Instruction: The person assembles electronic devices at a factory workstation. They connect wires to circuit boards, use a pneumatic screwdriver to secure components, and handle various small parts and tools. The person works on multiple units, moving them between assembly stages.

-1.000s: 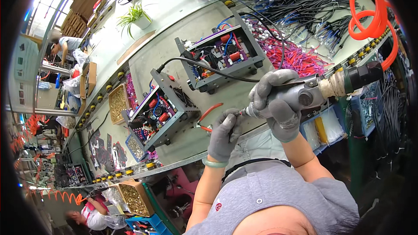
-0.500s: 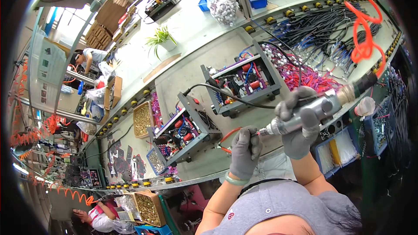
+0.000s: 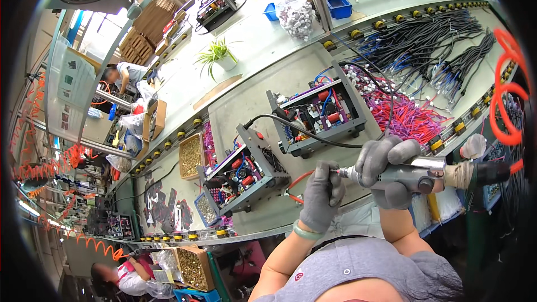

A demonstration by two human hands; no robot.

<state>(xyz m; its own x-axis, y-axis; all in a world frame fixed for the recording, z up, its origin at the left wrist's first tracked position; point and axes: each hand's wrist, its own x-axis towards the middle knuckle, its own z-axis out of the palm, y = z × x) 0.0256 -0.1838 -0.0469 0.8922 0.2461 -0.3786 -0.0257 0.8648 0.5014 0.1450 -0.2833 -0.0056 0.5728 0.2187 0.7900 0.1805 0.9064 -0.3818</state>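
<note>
Your left forearm angles up from below, bringing your gloved left hand (image 3: 322,198) upright in front of you; your right forearm rises beside it, with your gloved right hand (image 3: 385,162) just to the right. Your right fingers wrap the body of the grey power tool (image 3: 407,179), held nearly level. Your left fingers close at its tip; whether they also pinch a small part, I cannot tell.
</note>
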